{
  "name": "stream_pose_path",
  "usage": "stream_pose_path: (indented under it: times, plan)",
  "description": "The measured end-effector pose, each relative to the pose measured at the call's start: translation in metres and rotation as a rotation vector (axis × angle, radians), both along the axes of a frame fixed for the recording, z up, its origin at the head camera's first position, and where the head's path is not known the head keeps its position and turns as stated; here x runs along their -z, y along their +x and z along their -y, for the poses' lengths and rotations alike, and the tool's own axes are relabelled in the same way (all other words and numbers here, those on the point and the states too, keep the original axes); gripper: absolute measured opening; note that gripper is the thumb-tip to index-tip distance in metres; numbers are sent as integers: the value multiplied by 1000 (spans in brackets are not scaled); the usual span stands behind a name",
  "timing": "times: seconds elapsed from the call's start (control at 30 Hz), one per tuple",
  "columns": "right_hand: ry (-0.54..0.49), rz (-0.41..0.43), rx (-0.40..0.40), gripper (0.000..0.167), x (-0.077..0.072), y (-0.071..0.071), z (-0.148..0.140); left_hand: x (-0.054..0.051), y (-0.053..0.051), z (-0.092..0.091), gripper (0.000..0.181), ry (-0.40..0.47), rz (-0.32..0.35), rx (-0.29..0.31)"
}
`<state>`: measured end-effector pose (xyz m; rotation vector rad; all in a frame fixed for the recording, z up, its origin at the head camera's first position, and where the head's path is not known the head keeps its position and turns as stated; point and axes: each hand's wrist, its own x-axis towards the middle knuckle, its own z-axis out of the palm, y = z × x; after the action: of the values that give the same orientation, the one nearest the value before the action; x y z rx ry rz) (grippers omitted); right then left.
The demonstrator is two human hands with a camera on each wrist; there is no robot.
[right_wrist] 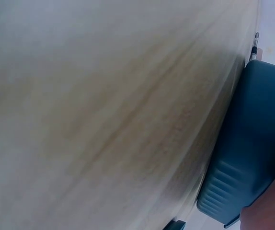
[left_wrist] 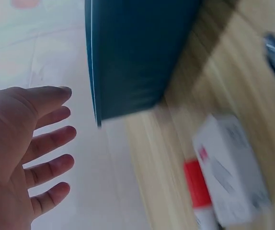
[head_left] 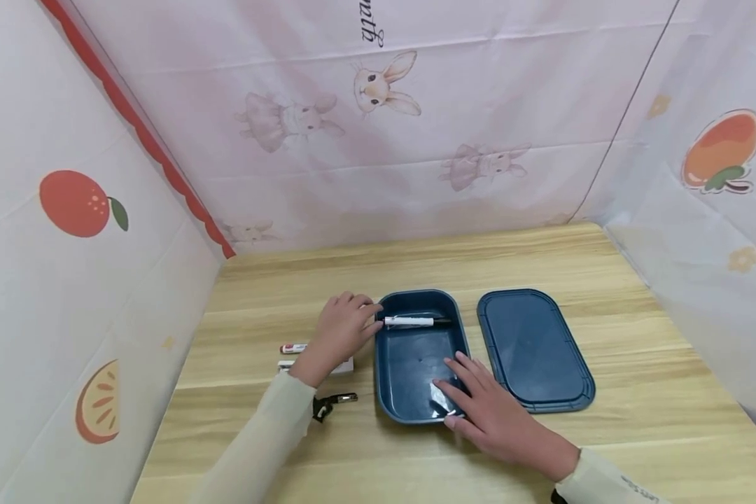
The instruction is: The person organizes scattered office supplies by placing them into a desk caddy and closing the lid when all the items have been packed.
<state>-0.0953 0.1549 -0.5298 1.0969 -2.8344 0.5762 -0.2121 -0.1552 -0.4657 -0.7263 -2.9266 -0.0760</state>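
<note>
A dark blue plastic box (head_left: 416, 364) stands uncovered on the table. Inside it, near the far end, lies a white marker with a black cap (head_left: 409, 321). My left hand (head_left: 346, 325) is at the box's left rim, fingertips close to the marker's end. In the left wrist view its fingers are spread loosely beside the box wall, apart from it, with nothing in them. My right hand (head_left: 488, 409) lies over the near right corner of the box, fingers reaching across the rim; whether they press on it I cannot tell.
A blue lid (head_left: 535, 350) lies flat to the right of the box. Left of the box are a red-capped marker (left_wrist: 198, 184), a small white carton (left_wrist: 231, 170) and a small black and metal item (head_left: 337, 400). Printed cloth walls (head_left: 378, 175) surround the table (head_left: 378, 455).
</note>
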Motion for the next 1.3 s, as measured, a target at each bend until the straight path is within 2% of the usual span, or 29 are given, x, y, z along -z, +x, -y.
stream_pose_path:
  times: [0.13, 0.3, 0.53, 0.77, 0.93, 1.1, 1.3]
  plan:
    - [8, -17, 1, 54, -1, 1, -1, 2, 16, 28, 38, 72, 26, -64]
    - [11, -6, 7, 55, -3, 2, 0, 9, 32, 62, 37, 98, 46, -129]
    - [17, -20, 13, 54, -2, 4, 1, 14, 42, 95, 37, 113, 23, -172]
    - [16, -8, 12, 54, -3, 3, 2, 25, 51, 119, 36, 129, 18, -215]
    - [9, 2, 9, 53, -4, 3, 1, 36, 51, 135, 33, 165, 25, -239]
    - [3, -6, -3, 52, -2, 3, 0, 43, 46, 151, 33, 148, 29, -273]
    - [5, -9, -8, 51, -1, 3, 0, 51, 41, 167, 37, 146, 84, -306]
